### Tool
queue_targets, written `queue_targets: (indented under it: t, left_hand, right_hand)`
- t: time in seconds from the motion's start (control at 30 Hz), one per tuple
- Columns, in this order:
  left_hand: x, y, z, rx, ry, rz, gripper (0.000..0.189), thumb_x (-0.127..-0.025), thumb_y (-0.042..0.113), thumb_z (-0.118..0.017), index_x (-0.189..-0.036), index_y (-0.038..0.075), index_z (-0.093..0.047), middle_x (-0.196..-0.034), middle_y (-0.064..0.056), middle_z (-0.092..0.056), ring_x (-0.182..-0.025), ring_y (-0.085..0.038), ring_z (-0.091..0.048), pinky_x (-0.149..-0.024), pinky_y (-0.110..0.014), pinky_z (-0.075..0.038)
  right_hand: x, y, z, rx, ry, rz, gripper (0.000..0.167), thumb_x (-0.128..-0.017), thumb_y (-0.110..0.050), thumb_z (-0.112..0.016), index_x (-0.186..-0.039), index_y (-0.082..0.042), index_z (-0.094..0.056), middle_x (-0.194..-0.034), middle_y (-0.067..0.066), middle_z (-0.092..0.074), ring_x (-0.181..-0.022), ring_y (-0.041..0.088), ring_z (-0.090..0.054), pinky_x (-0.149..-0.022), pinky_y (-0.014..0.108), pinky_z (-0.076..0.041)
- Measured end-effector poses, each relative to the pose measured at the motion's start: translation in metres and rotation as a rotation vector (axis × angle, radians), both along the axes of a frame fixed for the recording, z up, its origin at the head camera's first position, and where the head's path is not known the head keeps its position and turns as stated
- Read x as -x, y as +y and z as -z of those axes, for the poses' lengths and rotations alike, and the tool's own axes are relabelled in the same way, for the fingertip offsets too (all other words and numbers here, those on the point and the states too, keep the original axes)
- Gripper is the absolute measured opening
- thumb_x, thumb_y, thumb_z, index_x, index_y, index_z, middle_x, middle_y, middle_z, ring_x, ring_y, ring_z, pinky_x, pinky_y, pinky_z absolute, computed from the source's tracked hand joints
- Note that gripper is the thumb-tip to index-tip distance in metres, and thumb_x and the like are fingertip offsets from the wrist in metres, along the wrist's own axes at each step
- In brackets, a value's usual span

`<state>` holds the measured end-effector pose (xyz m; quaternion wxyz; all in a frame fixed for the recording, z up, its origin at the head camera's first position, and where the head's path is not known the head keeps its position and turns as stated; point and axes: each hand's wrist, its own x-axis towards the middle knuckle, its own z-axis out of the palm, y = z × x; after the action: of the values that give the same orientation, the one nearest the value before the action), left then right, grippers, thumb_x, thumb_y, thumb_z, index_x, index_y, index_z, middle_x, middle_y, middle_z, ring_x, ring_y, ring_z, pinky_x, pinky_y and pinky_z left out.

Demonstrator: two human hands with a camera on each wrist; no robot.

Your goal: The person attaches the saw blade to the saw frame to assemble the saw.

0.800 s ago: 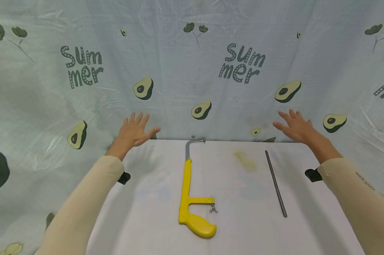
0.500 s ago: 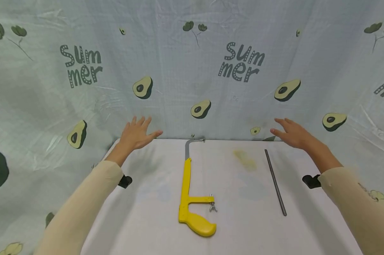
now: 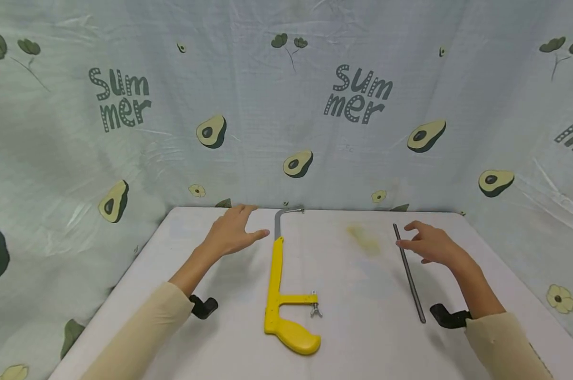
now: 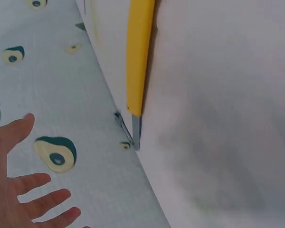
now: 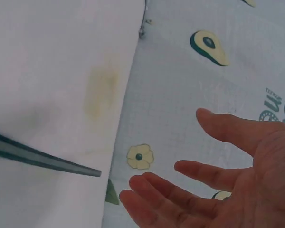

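Note:
A hacksaw frame (image 3: 274, 279) with a yellow body, grey metal front arm and wing nut lies on the white table, its handle toward me. My left hand (image 3: 231, 232) hovers left of its front arm, thumb stretched toward the frame and fingers spread. To the right lies a long, thin, dark grey strip (image 3: 410, 277), slightly slanted. Over the strip's far end is my right hand (image 3: 431, 244), fingers loosely bent, thumb overlapping the strip in the head view. The right wrist view shows the right hand's fingers (image 5: 156, 202) apart, with nothing between them.
A pale curtain (image 3: 248, 95) printed with avocados and "summer" lettering hangs behind the table (image 3: 353, 338) and along its sides. A yellowish stain (image 3: 364, 240) marks the table between the hacksaw frame and the strip. Black wrist mounts (image 3: 204, 307) sit below both hands.
Both hands have come down from in front of the curtain, the left one moving right toward the hacksaw frame, the right one lowering over the strip. The frame and strip have stayed put.

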<state>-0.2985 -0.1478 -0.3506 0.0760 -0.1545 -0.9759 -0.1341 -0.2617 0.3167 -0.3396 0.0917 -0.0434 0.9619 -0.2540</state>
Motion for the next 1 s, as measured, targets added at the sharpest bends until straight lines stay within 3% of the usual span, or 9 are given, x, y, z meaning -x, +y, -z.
queue_targets:
  t: [0.13,0.27,0.5,0.6,0.8,1.0]
  left_hand:
    - [-0.018,0.023,0.006,-0.039,-0.014,0.062,0.07,-0.093,0.054,-0.07,-0.145,0.009,-0.055,-0.146,-0.017,-0.056,-0.129,-0.037,-0.057,-0.104,-0.055,-0.051]
    - [-0.036,0.044,0.014,-0.086,-0.054,0.147,0.056,-0.093,0.05,-0.072,-0.135,0.014,-0.063,-0.135,-0.01,-0.063,-0.118,-0.027,-0.062,-0.099,-0.048,-0.054]
    - [-0.061,0.071,0.025,-0.118,-0.194,0.331,0.048,-0.092,0.047,-0.075,-0.129,0.018,-0.065,-0.13,-0.005,-0.063,-0.102,-0.018,-0.062,-0.092,-0.04,-0.055]
    - [-0.065,0.078,0.03,-0.114,-0.238,0.36,0.05,-0.091,0.048,-0.075,-0.13,0.018,-0.065,-0.129,-0.004,-0.064,-0.102,-0.017,-0.062,-0.092,-0.039,-0.055]
    - [-0.065,0.085,0.038,-0.114,-0.275,0.351,0.051,-0.09,0.048,-0.077,-0.13,0.019,-0.066,-0.125,-0.003,-0.065,-0.105,-0.017,-0.063,-0.091,-0.037,-0.054]
    - [-0.062,0.088,0.038,-0.099,-0.322,0.348,0.053,-0.088,0.046,-0.079,-0.131,0.019,-0.066,-0.125,-0.003,-0.066,-0.105,-0.017,-0.062,-0.092,-0.039,-0.054]
  right_hand:
    - [-0.008,0.001,0.016,0.03,-0.05,0.045,0.072,-0.099,-0.036,-0.066,-0.144,0.012,-0.039,-0.135,0.043,-0.05,-0.109,0.047,-0.065,-0.074,0.041,-0.062]
    - [-0.01,0.005,0.029,-0.002,-0.076,0.07,0.067,-0.095,-0.033,-0.072,-0.136,0.014,-0.046,-0.126,0.039,-0.056,-0.096,0.038,-0.068,-0.072,0.039,-0.061]
    - [-0.007,0.009,0.048,0.014,-0.146,0.134,0.07,-0.086,-0.024,-0.081,-0.131,0.014,-0.045,-0.103,0.027,-0.065,-0.088,0.029,-0.068,-0.069,0.037,-0.061]
    - [-0.007,0.007,0.054,-0.002,-0.148,0.147,0.072,-0.084,-0.019,-0.083,-0.133,0.014,-0.043,-0.104,0.026,-0.064,-0.083,0.025,-0.067,-0.067,0.035,-0.06]
    - [-0.006,0.003,0.058,-0.003,-0.145,0.16,0.067,-0.08,-0.007,-0.083,-0.13,0.014,-0.044,-0.112,0.032,-0.059,-0.078,0.026,-0.066,-0.066,0.034,-0.06]
    - [-0.004,0.003,0.06,-0.018,-0.144,0.179,0.057,-0.08,0.001,-0.081,-0.124,0.015,-0.047,-0.104,0.03,-0.062,-0.072,0.024,-0.067,-0.065,0.035,-0.059]
